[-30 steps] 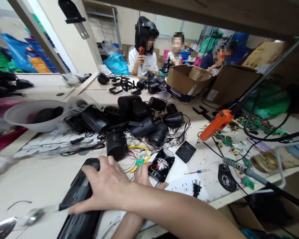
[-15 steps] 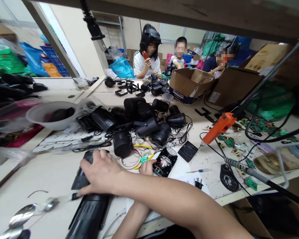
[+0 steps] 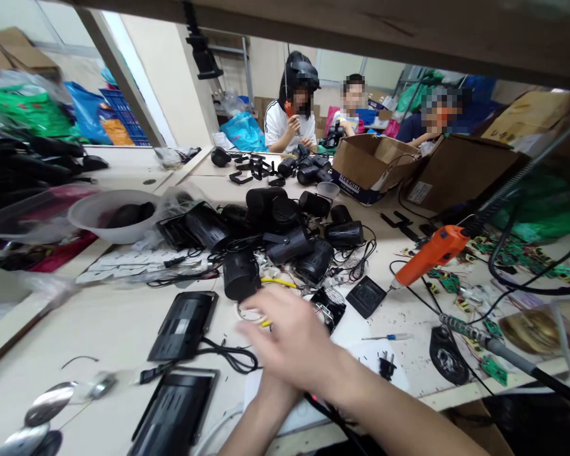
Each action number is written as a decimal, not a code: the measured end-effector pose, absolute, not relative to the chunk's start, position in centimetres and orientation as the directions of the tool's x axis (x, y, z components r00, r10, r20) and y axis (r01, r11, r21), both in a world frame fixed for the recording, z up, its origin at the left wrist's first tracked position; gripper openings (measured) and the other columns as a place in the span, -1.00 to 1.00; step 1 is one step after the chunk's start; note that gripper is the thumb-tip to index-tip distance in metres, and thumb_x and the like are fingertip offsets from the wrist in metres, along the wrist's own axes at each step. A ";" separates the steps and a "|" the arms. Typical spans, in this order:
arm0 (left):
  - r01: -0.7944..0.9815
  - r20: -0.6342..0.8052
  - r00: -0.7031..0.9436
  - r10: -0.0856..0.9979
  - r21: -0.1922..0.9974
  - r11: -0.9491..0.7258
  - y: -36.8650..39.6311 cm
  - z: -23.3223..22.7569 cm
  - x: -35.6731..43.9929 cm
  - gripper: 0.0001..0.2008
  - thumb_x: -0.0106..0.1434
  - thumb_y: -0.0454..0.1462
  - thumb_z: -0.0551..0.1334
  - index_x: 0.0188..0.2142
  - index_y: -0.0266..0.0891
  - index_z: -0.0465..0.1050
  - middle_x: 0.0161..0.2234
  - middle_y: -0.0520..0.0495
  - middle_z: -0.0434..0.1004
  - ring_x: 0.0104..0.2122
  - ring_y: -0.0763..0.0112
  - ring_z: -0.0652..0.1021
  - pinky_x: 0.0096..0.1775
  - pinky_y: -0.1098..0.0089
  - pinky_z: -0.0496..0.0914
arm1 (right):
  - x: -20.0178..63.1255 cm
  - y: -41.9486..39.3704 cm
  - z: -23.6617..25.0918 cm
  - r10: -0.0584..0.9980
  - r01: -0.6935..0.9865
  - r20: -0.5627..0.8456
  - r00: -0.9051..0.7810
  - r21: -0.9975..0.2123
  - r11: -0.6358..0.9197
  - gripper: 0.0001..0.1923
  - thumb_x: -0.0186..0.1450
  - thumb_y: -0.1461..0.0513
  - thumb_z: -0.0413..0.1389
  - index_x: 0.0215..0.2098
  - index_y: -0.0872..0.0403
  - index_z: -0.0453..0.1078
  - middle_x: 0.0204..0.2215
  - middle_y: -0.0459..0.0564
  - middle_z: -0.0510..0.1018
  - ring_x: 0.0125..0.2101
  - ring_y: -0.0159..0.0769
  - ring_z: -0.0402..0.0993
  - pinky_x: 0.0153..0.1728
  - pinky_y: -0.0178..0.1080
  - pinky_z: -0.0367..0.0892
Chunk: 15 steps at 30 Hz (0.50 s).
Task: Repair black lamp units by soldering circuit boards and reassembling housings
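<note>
One second ago the right hand (image 3: 289,342) lay flat on the black housing (image 3: 184,324); now it has lifted off and hovers blurred, fingers spread, holding nothing. That housing lies to its left. Mostly hidden beneath it, the left hand's grip cannot be told, near the open black unit (image 3: 331,305).

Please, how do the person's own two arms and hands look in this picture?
Both forearms are bare: no sleeves, gloves, watch or rings show. The right hand is blurred, fingers long and slim. The left forearm lies mostly under it, its hand hidden.
</note>
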<state>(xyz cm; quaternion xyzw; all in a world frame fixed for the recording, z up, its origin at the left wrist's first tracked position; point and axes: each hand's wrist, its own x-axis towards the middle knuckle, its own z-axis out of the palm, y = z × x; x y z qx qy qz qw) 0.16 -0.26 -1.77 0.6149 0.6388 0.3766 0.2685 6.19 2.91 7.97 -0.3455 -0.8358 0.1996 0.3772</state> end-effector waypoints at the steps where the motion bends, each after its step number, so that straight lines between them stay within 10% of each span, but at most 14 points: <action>1: 0.574 0.126 -0.076 0.989 0.816 -0.060 -0.3 -1.6 0.2 -0.65 0.05 -0.28 0.27 -0.12 -0.12 0.42 -0.15 -0.04 0.51 -0.07 0.09 0.50 -0.01 0.14 0.41 | 8.8 2.7 7.7 0.794 0.445 0.490 -0.361 -0.658 0.608 -0.87 0.37 0.23 0.06 -0.23 0.07 0.45 -0.31 -0.02 0.55 -0.27 -0.29 0.50 -0.21 -0.27 0.44; 5: 0.575 0.090 -0.015 0.996 0.816 -0.065 -0.5 -1.4 0.2 -0.54 0.01 -0.24 0.36 -0.07 -0.18 0.35 -0.14 -0.12 0.46 -0.09 0.09 0.49 -0.05 0.07 0.42 | 17.7 1.0 5.2 0.882 0.647 0.460 -0.102 -0.643 0.410 -0.87 0.35 0.25 0.06 -0.32 0.05 0.44 -0.46 -0.07 0.51 -0.49 -0.34 0.45 -0.45 -0.32 0.40; 15: 0.630 0.026 0.001 1.000 0.776 -0.021 -0.6 -1.1 0.2 -0.52 0.05 -0.25 0.37 -0.04 -0.16 0.28 -0.09 -0.15 0.41 -0.09 0.09 0.49 -0.05 0.05 0.42 | 21.9 -2.7 0.9 0.848 0.708 0.488 -0.205 -0.524 0.473 -0.90 0.38 0.30 0.05 -0.17 0.01 0.38 -0.38 0.00 0.55 -0.36 -0.26 0.54 -0.34 -0.27 0.45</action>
